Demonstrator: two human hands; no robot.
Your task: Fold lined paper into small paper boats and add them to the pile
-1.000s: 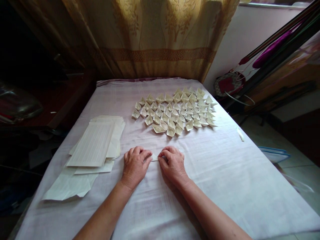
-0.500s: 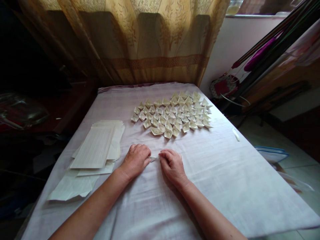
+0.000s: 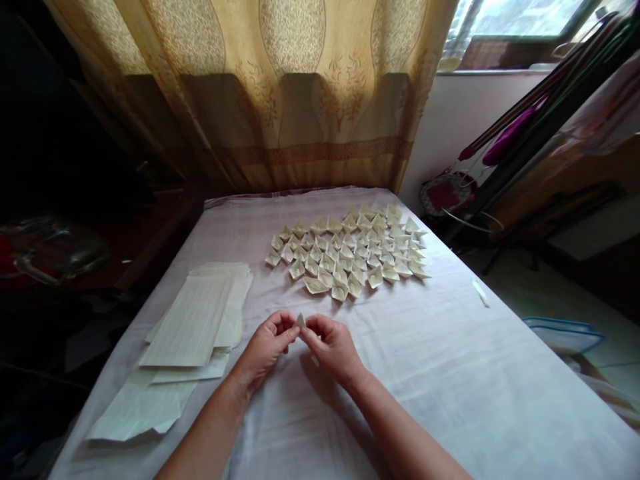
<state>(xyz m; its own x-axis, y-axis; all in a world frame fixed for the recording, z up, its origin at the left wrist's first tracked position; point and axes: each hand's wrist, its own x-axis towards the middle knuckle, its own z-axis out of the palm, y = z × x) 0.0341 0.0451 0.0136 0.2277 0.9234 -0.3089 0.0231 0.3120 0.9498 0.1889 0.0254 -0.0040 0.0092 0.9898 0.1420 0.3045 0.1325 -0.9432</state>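
Observation:
Between my two hands a small folded piece of paper [image 3: 301,321] points upward, its lower part covered by my fingers. My left hand [image 3: 270,340] pinches it from the left, thumb against fingers. From the right, my right hand [image 3: 330,343] grips the same piece between thumb and fingertips. Both hands are held just above the cloth, near the table's middle. Beyond them stand many small folded paper boats [image 3: 345,257] in close rows. To the left of my left hand lies a stack of lined paper sheets [image 3: 187,320], unevenly piled.
A pale cloth [image 3: 425,400] covers the table. Near its right edge lies a small white object [image 3: 481,293]. A patterned curtain [image 3: 300,120] hangs behind the table. On the floor at right is a blue-rimmed clear container [image 3: 565,333].
My hands have come together and lifted the folded paper, which lay low between them before and now points up. The camera view has tilted upward. The boats and sheets stay in place.

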